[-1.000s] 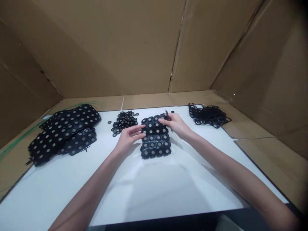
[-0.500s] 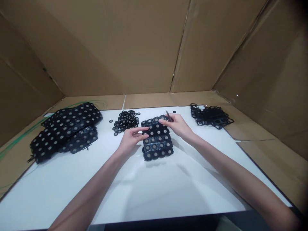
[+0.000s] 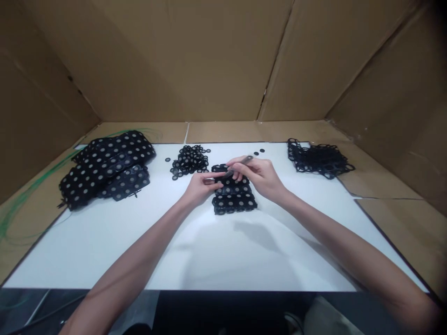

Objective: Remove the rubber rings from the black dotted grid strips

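Black dotted panel [image 3: 237,190] with slim dark tool [image 3: 247,160], mid-width on white tabletop [image 3: 115,251].
Panel roughly rectangular, pale round spots in rows, far portion partly hidden. Tool slanted above it, upper end rightward; tip contact not resolvable.

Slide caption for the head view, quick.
Left hand touching a black rectangular grey-dotted panel; right hand holding a slim dark tool.

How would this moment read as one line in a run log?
left hand: touching black panel with grey round dots | right hand: holding slim dark tool over panel | nearby: pile of small round black discs
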Tool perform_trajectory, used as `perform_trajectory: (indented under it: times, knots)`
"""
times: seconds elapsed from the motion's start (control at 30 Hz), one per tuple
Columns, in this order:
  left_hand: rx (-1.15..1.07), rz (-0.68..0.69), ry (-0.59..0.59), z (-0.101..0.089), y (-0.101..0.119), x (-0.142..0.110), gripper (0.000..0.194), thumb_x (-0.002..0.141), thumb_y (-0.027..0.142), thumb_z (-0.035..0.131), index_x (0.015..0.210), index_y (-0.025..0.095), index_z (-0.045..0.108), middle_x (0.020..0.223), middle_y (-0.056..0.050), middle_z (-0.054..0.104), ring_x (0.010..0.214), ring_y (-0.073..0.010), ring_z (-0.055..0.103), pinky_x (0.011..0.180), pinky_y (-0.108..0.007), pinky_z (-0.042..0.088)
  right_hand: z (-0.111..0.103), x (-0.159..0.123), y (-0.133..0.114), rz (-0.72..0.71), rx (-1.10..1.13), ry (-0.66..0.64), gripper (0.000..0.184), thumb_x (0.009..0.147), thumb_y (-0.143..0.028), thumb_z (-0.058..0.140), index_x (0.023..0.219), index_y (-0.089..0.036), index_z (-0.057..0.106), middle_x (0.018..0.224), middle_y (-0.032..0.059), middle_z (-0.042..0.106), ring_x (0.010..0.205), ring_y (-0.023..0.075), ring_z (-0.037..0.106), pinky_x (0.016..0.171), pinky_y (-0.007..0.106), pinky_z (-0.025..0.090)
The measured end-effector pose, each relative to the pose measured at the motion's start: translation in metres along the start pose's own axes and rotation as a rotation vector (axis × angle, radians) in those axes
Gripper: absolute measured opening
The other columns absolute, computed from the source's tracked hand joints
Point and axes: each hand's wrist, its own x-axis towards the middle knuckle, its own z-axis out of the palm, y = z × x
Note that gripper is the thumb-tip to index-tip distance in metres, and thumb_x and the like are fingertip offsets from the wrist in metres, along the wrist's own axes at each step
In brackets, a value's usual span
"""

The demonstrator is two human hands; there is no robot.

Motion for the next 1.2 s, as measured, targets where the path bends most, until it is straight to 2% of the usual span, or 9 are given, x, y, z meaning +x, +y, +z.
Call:
perform_trajectory:
  times: [0.1,0.3,0.5,0.8,1.0,1.13,1.2]
  knots:
    - [-0.034,-0.019,-0.002,0.000,-0.002,0.001,0.041,0.052,0.023,0.073,0.093,0.018,0.068,0.090,-0.007,0.068,0.065,-0.0133,0.059,0.066,-0.029,0.047,0.003,0.000,0.009,0.024,-0.006,0.003,0.024,0.079,-0.035,0.052,0.075,-0.015,0.065,0.074,0.0032,0.065,0.056,0.0099,0.058,0.058,0.024,0.050]
    - [-0.014,-0.051,0.005,0.001,-0.002,0.000,0.043,0.051,0.023,0.074,0.094,0.017,0.068,0.084,-0.007,0.069,0.060,-0.0124,0.057,0.064,-0.030,0.047,0.003,0.000,0.013,0.003,-0.031,0.008,0.024,0.079,-0.032,0.050,0.069,-0.015,0.064,0.077,0.0035,0.066,0.058,0.0105,0.060,0.057,0.024,0.050]
    - [0.001,-0.051,-0.003,0.001,0.001,-0.001,0.044,0.051,0.023,0.074,0.094,0.017,0.068,0.082,-0.006,0.069,0.057,-0.0108,0.055,0.059,-0.027,0.046,0.003,0.001,0.011,-0.029,-0.081,-0.008,0.022,0.080,-0.029,0.050,0.071,-0.015,0.064,0.077,0.0024,0.067,0.056,0.0092,0.059,0.057,0.022,0.049]
    - [0.075,-0.080,-0.027,0.000,0.002,0.001,0.045,0.051,0.023,0.073,0.096,0.016,0.067,0.064,-0.001,0.066,0.045,-0.0059,0.047,0.051,-0.024,0.041,0.007,0.002,0.009,-0.075,-0.247,-0.058,0.023,0.082,-0.027,0.047,0.071,-0.016,0.064,0.070,0.0011,0.066,0.059,0.0098,0.061,0.062,0.021,0.048]
    - [0.093,-0.054,-0.036,0.000,0.004,0.001,0.036,0.052,0.022,0.071,0.088,0.016,0.070,0.075,-0.004,0.068,0.052,-0.0081,0.051,0.054,-0.024,0.040,0.016,0.004,0.015,-0.129,-0.366,-0.094,0.023,0.083,-0.022,0.045,0.071,-0.016,0.063,0.076,0.0025,0.067,0.064,0.0108,0.061,0.065,0.022,0.046]
    - [0.099,-0.076,-0.043,0.000,0.005,0.001,0.037,0.053,0.023,0.071,0.090,0.015,0.069,0.061,-0.001,0.064,0.046,-0.0071,0.045,0.050,-0.024,0.038,0.017,0.004,0.014,-0.134,-0.357,-0.089,0.022,0.082,-0.020,0.046,0.068,-0.015,0.063,0.078,0.0034,0.067,0.069,0.0118,0.061,0.067,0.023,0.047]
    - [0.083,-0.105,-0.021,0.001,0.005,0.000,0.045,0.052,0.024,0.072,0.095,0.015,0.067,0.054,0.000,0.061,0.044,-0.0071,0.044,0.048,-0.024,0.037,0.011,0.004,0.009,-0.103,-0.294,-0.024,0.023,0.082,-0.023,0.046,0.068,-0.015,0.063,0.073,0.0028,0.067,0.064,0.0108,0.061,0.064,0.022,0.047]
